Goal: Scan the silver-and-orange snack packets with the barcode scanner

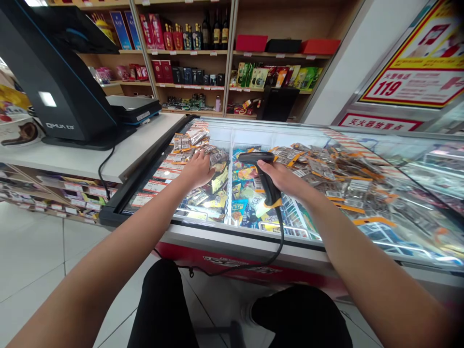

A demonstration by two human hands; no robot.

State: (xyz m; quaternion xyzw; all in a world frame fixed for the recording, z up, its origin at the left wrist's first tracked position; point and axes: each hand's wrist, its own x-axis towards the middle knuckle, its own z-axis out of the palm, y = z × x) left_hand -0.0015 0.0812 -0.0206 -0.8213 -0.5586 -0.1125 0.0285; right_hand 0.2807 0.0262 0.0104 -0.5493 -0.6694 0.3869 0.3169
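My right hand [279, 176] is wrapped around a black-and-yellow barcode scanner [268, 186], whose head points left above the glass freezer lid. A black cable runs from its handle down past the freezer's front. My left hand [197, 169] reaches palm down to the left pile of small snack packets [181, 142], its fingers stretched forward at the pile's near edge. Whether the fingertips touch a packet is hard to make out. A larger heap of similar orange-edged packets [348, 179] lies on the lid to the right of the scanner.
Colourful frozen goods [239, 208] show through the glass. A white counter [119, 162] on the left carries a dark checkout machine [72, 96]. Shelves [188, 52] with bottles and boxes stand behind the freezer. My knees are close to its red front [232, 258].
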